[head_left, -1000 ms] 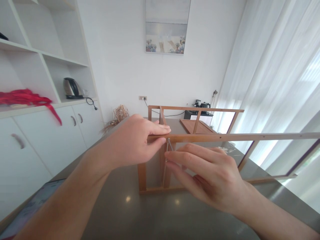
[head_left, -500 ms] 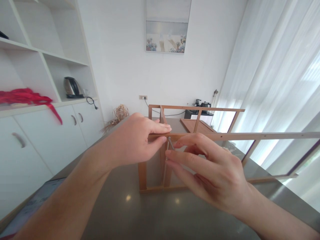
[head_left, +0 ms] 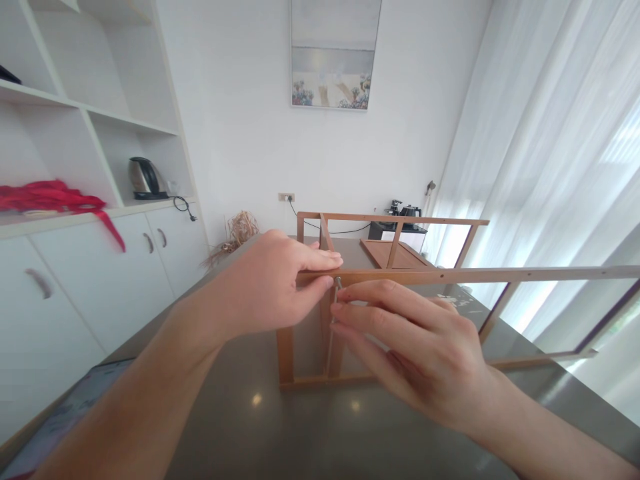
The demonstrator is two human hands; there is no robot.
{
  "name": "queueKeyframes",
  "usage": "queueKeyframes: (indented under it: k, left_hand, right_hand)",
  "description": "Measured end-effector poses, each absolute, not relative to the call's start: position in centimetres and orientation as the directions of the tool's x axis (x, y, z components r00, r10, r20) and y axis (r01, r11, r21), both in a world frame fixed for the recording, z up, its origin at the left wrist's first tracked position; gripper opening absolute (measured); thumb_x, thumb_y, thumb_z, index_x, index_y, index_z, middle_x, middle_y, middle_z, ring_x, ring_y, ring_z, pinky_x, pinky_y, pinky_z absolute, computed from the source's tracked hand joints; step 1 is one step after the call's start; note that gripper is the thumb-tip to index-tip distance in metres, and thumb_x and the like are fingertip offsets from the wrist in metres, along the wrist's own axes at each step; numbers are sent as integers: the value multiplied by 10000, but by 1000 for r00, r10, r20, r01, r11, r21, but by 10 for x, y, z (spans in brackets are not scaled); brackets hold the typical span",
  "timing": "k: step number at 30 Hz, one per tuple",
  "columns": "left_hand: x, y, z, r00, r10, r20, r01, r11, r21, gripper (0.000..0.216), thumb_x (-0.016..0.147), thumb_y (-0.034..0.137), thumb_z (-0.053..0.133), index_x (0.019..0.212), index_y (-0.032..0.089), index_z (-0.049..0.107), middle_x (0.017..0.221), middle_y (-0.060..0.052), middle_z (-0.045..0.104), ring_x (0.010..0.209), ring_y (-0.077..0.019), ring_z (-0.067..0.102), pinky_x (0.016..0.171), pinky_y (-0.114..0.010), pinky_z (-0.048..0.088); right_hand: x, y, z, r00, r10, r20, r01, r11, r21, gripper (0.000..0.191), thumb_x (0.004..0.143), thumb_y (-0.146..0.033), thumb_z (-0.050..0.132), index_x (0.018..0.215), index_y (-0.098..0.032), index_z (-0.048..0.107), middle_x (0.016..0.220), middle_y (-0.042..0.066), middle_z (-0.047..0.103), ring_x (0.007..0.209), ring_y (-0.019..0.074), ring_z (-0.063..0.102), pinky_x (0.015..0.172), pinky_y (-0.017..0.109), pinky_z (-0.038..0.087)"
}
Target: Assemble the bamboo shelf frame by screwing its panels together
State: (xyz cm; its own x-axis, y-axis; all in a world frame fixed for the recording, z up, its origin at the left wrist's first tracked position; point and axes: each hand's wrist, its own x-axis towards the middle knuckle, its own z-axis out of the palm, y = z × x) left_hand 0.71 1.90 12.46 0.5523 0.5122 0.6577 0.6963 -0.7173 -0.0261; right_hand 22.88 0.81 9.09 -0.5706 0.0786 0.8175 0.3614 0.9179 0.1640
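A light-brown wooden frame [head_left: 480, 275] stands on the grey table [head_left: 300, 440], with long rails running off to the right and screw holes along the near top rail. My left hand [head_left: 267, 283] pinches the left end of that rail, fingers on top and thumb below. Just right of the thumb, a thin metal hex key [head_left: 336, 300] meets the rail's near side. My right hand [head_left: 425, 347] holds this key between thumb and fingertips. Its lower part runs down in front of an upright, partly hidden by the fingers.
A brown wooden panel [head_left: 393, 253] lies on the table behind the near rail. At the left edge is a flat screen-like or printed thing [head_left: 65, 417], partly under my forearm. White cabinets [head_left: 90, 280] hold a kettle [head_left: 144, 179] and red ribbon [head_left: 55, 197]. Curtains [head_left: 550, 133] hang right.
The key's short end has swung from slanting right to nearly in line with its long part. My right fingers have closed in around it. My left hand stays on the rail.
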Motion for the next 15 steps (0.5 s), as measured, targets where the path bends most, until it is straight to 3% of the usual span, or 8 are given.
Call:
queueKeyframes:
  k: [5, 11, 15]
  left_hand:
    - [8, 19, 125, 558, 508, 656, 691, -722, -28, 267, 956, 272, 495, 986, 189, 747, 1070, 29, 786, 1067, -249, 733, 1032, -458, 542]
    - [9, 19, 126, 549, 515, 658, 691, -722, -11, 246, 944, 273, 519, 970, 187, 747, 1038, 14, 794, 1067, -249, 733, 1027, -438, 549]
    - [9, 19, 126, 547, 518, 657, 692, -722, -7, 229, 935, 247, 526, 950, 193, 748, 1063, 21, 788, 1075, -253, 730, 1037, -444, 538]
  right_hand:
    - [229, 7, 91, -585, 96, 806, 363, 919, 154, 125, 922, -95, 630, 1021, -147, 687, 1066, 55, 713, 946, 117, 689, 732, 192, 573]
    - [229, 7, 91, -576, 88, 813, 360, 920, 155, 129, 926, -98, 627, 1026, -149, 690, 1060, 52, 716, 936, 113, 692, 694, 182, 567]
    - [229, 7, 91, -586, 97, 805, 364, 919, 154, 137, 911, -90, 648, 1031, -134, 695, 1074, 53, 711, 967, 113, 686, 763, 185, 576]
